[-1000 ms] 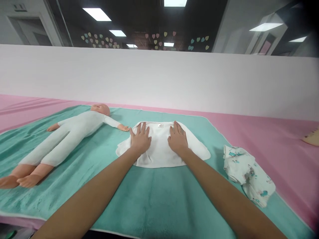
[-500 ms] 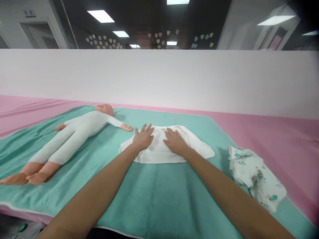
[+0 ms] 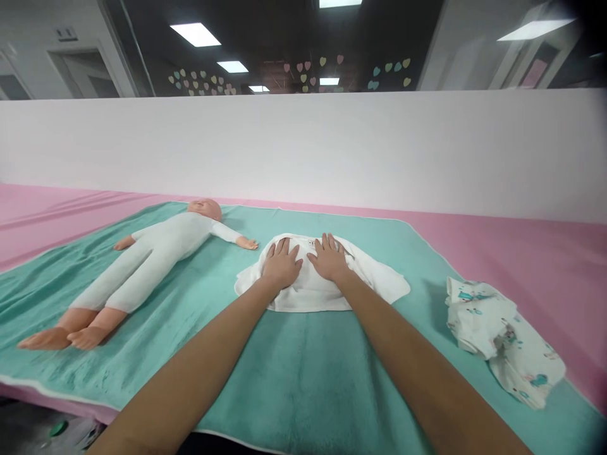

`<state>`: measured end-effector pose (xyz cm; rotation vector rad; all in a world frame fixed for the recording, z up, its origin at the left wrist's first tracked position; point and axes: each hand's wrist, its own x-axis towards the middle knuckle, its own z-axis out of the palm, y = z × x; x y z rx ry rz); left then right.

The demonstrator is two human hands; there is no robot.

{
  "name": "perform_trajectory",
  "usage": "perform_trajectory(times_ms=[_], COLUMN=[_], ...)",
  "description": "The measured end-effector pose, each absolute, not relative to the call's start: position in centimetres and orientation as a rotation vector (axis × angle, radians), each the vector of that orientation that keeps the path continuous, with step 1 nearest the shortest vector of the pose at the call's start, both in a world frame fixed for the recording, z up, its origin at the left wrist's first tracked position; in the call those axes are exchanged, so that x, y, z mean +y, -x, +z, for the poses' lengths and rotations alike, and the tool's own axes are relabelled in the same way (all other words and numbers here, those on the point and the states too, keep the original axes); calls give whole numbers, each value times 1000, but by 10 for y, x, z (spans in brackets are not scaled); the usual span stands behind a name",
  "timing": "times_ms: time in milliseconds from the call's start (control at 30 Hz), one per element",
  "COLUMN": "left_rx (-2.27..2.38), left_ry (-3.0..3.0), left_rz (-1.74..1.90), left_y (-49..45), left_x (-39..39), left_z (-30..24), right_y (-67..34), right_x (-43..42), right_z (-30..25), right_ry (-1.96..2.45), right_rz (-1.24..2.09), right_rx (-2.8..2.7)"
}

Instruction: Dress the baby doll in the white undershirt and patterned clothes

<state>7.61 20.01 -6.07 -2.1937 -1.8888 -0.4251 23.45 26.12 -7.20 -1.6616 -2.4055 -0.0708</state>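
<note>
A small white baby shirt [image 3: 313, 297] lies spread on the green towel [image 3: 303, 366], with a small dark label near its far edge. Flat on the left part of the shirt rests my left hand [image 3: 282, 265], its fingers stretched out. My right hand [image 3: 329, 259] presses on the middle of the shirt near the label, fingers spread. Neither hand grips the cloth. To the left, a baby doll [image 3: 165, 240] in a white bodysuit lies on its back, head toward the wall and one arm reaching toward the shirt.
On the right lies a bundled white printed cloth [image 3: 507, 341] with teal figures. The towel covers a pink surface [image 3: 531, 259] that ends at a white wall [image 3: 303, 151]. Below the near left edge is a clear container with a green cap [image 3: 59, 428].
The view has turned slightly to the left. My hands have slid a little over the shirt and closer together, and its left side has shifted inward.
</note>
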Motion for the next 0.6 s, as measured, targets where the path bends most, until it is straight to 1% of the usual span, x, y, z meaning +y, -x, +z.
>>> perform_trajectory(times_ms=[100,167,267,333,400,500,600], left_rx=[-1965,-1988,-2018,-2088,-2187,-2326,-2358], left_ry=[2295,2356,2365,2294,2164,2036,2124], left_rz=[-515,-596,-736,-848,-928,-932,-846], left_y=[-76,-74,-63,-48,-27,5,20], left_x=[200,200,200,200,200,200,199], left_z=[-60,-57,-48,-42,-37,-34,-34], right_y=[-237,-237,-231,-224,-217,-210,-207], right_x=[261,258,246,235,225,216,212], right_z=[-72,-69,-65,-64,-64,-65,-64], right_ry=[1695,1651,1360,1177,1118,1124,1107], right_rz=[-18,-60,-170,-140,-83,-70,-58], right_rx=[-2434,-2444,-2521,-2604,-2654,-2676,-2688])
